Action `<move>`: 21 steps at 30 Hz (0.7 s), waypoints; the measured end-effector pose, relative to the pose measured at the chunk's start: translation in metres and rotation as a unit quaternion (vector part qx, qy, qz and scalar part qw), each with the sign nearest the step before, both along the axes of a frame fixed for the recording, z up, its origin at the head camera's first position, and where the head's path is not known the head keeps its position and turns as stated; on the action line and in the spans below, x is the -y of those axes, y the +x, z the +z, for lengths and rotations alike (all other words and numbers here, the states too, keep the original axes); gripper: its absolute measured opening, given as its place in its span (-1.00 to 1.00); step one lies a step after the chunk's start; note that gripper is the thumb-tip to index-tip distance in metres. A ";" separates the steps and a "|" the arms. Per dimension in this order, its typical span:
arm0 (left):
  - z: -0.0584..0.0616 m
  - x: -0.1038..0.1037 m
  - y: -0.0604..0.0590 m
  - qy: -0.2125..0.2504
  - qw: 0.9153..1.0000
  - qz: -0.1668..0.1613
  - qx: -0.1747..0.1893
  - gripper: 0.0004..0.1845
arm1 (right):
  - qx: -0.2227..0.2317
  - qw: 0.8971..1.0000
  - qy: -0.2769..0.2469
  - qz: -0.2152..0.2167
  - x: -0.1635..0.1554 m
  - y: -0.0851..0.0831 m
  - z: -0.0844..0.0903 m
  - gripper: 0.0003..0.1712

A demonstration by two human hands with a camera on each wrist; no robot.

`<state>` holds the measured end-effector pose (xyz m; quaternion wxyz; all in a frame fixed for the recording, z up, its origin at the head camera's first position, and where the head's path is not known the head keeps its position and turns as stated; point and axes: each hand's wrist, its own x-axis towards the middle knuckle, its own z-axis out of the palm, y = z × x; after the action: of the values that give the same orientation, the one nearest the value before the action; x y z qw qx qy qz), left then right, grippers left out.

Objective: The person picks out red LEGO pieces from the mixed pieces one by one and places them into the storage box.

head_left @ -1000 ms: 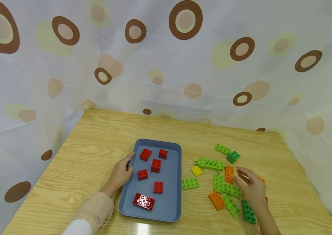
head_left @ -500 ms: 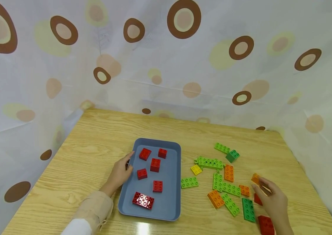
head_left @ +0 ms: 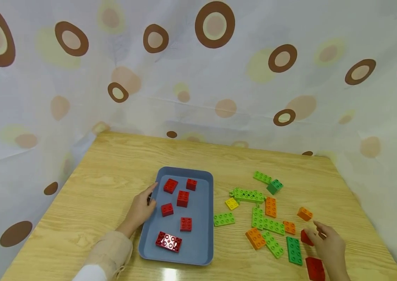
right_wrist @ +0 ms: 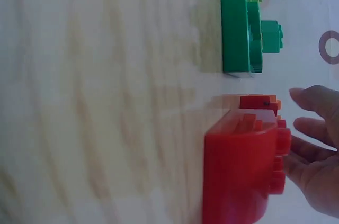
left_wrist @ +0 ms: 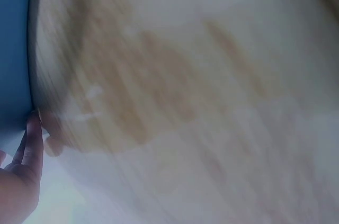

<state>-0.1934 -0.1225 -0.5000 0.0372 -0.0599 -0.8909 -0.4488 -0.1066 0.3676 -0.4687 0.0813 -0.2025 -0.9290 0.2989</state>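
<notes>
My left hand rests against the left rim of a blue-grey tray, index finger stretched along the edge. In the left wrist view, its fingers touch the tray's outer wall. Several red bricks lie spread in the tray. Low over the table's right side is my right hand, thumb and fingers apart. It is nearest to a small red brick, partly hidden by the thumb. A larger red brick stands close by, and an orange brick lies just beyond the fingertips.
Between the tray and my right hand lie several light green bricks, a yellow brick, more orange bricks and a dark green brick. Farther back is another green brick. A patterned sheet hangs behind the table.
My right hand moved right, picking up the small orange brick and setting it down farther right. It then came back toward the small red brick. The left hand stayed at the tray.
</notes>
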 end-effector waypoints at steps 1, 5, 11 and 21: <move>0.000 0.000 0.001 -0.001 1.000 0.002 0.002 -0.38 | 0.014 1.000 0.003 0.000 -0.001 -0.001 -0.001 -0.45; 0.002 0.001 0.002 -0.004 1.000 0.004 0.004 -0.39 | 0.046 0.998 0.032 0.021 -0.007 -0.002 -0.004 -0.39; 0.003 0.000 0.002 -0.004 1.000 0.003 0.006 -0.39 | 0.075 0.995 0.037 0.053 -0.011 -0.003 -0.004 -0.30; 0.005 0.000 0.003 0.003 1.000 0.002 0.009 -0.39 | 0.107 0.988 0.053 0.094 -0.007 -0.007 -0.001 -0.36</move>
<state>-0.1903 -0.1222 -0.4952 0.0305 -0.0544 -0.8899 -0.4519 -0.1135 0.3746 -0.4693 -0.0365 -0.1405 -0.9619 0.2317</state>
